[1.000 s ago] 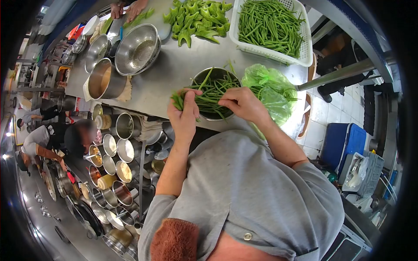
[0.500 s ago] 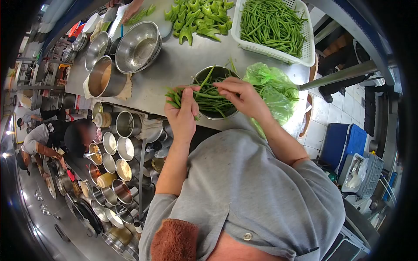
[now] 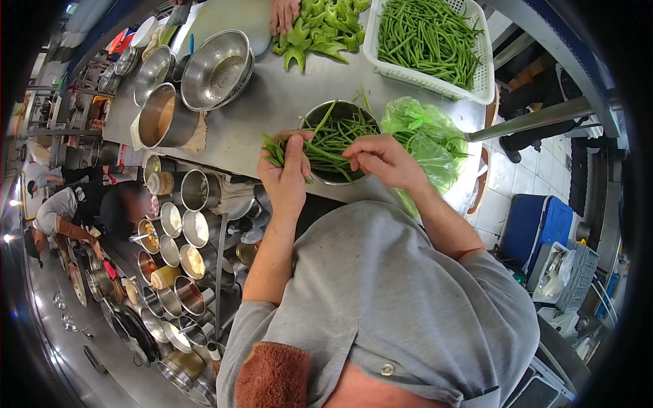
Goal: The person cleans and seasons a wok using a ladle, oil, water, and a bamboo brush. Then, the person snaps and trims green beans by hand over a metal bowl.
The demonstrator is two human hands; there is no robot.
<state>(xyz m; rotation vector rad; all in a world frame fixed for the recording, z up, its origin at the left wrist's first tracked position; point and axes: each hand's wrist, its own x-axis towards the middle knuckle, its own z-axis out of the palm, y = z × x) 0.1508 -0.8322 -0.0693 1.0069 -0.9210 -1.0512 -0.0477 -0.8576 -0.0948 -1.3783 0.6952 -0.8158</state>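
My left hand point(image 3: 284, 163) is closed around a bunch of green beans point(image 3: 273, 149), their ends sticking out past the fingers. The bunch lies over the near left part of a round metal bowl point(image 3: 317, 111). More loose beans point(image 3: 348, 129) fill the bowl. At its right side, my right hand point(image 3: 384, 160) has its fingers curled and pinched by the bean ends; whatever is between the fingertips is hidden. Right beside this hand rests a thin green plastic bag point(image 3: 432, 160) with beans showing in it.
A white basket point(image 3: 484, 68) of green beans stands at the far right. Cut green vegetable pieces point(image 3: 316, 30) lie near a co-worker's hand point(image 3: 284, 13) on a cutting board point(image 3: 235, 15). Metal colanders point(image 3: 216, 71) and a pot point(image 3: 163, 117) are left. A metal post point(image 3: 537, 117) crosses at right.
My right hand has moved down and slightly right, its fingers curling in more. My left hand stays in place with the beans. The co-worker's hand has shifted right, onto the cut vegetables.
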